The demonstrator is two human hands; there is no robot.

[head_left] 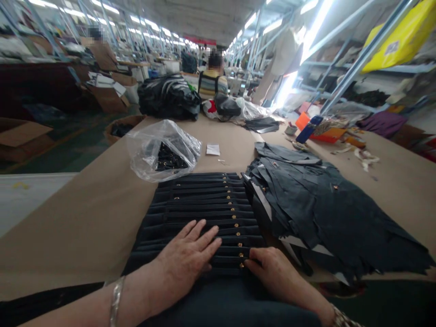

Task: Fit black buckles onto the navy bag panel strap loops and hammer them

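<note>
With the left hand (189, 254) spread flat pinning the black straps (200, 213), the right hand (272, 270) apparently pinched the nearest strap's end by its gold stud (240, 255), best aligned squarely.

Around the brown worktable (85, 213)

A clear plastic bag (163, 150) holding dark pieces lies near a small white paper slip (213, 150). A heap of black cut pieces (320, 204) spreads to the right, orange trays (323, 131) beyond it. A person in a striped top (213, 81) stands at the far end beside black bundles (170, 97).
</note>
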